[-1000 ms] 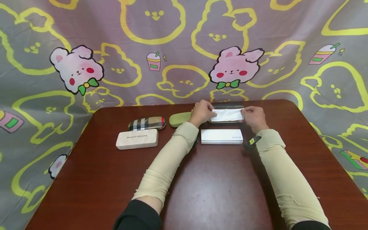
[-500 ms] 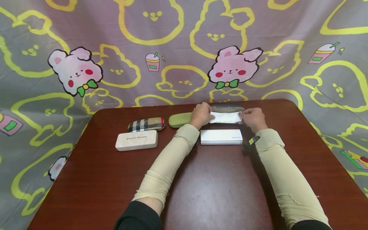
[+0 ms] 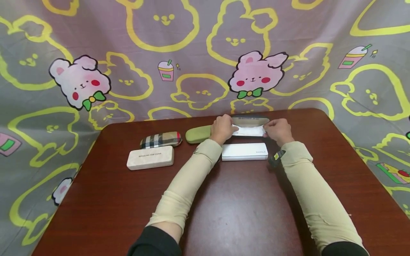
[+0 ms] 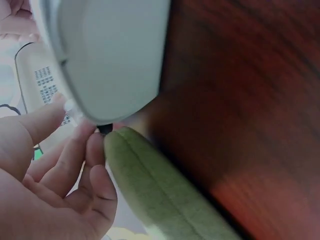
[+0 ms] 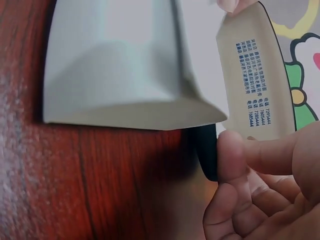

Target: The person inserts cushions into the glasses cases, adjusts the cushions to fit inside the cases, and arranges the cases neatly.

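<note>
At the back of the table an open glasses case (image 3: 250, 121) stands with its lid raised; printed text shows inside the lid. Over its base lies a folded white cloth (image 3: 249, 131), stretched between both hands. My left hand (image 3: 221, 129) pinches the cloth's left end, close beside a green glasses case (image 3: 196, 135). The right hand (image 3: 279, 131) pinches the other end with thumb and fingers. In the right wrist view, the fingers (image 5: 232, 155) rest at the dark end of the case's base. A white glasses case (image 3: 245, 152) lies just in front and hides part of the base.
To the left, a plaid glasses case (image 3: 161, 140) lies behind a cream one (image 3: 150, 158) with lettering on its top. The brown table (image 3: 237, 213) ends at a patterned curtain (image 3: 198, 46) behind. Both forearms reach across the table on either side of the white case.
The white cloth has come down from in front of the lid onto the case's base, and more of the lid's inside shows. Both hands keep hold of its ends.
</note>
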`<state>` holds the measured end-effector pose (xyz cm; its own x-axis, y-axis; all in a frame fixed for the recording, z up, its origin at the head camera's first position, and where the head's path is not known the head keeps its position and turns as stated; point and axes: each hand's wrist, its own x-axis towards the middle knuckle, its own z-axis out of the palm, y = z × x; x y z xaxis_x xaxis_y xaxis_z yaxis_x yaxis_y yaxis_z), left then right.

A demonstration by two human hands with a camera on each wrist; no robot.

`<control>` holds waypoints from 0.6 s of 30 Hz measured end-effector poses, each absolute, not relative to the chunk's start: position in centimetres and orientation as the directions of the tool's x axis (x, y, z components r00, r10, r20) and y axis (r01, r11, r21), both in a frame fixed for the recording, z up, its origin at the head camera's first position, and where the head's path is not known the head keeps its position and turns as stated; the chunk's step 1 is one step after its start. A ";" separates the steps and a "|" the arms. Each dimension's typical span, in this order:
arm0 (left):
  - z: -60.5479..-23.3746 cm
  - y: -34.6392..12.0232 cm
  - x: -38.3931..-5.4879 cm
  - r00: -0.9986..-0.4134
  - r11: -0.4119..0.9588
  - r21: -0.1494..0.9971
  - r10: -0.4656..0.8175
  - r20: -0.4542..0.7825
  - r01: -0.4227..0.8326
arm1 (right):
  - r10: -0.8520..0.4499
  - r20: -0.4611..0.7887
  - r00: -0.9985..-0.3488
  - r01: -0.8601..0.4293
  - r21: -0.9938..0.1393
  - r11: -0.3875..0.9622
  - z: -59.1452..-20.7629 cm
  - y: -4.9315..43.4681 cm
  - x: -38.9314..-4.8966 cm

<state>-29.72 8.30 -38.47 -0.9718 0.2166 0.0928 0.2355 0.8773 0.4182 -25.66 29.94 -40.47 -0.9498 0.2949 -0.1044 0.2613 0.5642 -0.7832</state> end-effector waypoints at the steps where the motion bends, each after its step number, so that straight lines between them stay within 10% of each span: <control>1: -38.4 8.3 -29.7 -0.972 0.877 0.418 0.219 0.091 0.236 | 0.293 -0.100 -0.951 0.259 -0.777 0.574 -40.4 29.9 -25.6; 18: -37.1 7.2 -29.7 -0.974 0.778 0.586 0.187 0.131 0.228 | 0.282 -0.019 -0.959 0.192 -0.777 0.599 -40.1 29.6 -24.7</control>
<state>-29.71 7.17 -37.08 -0.9736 0.1870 0.1306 0.2279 0.7779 0.5856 -24.74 29.58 -40.10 -0.9592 0.2820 -0.0189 0.1915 0.5994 -0.7772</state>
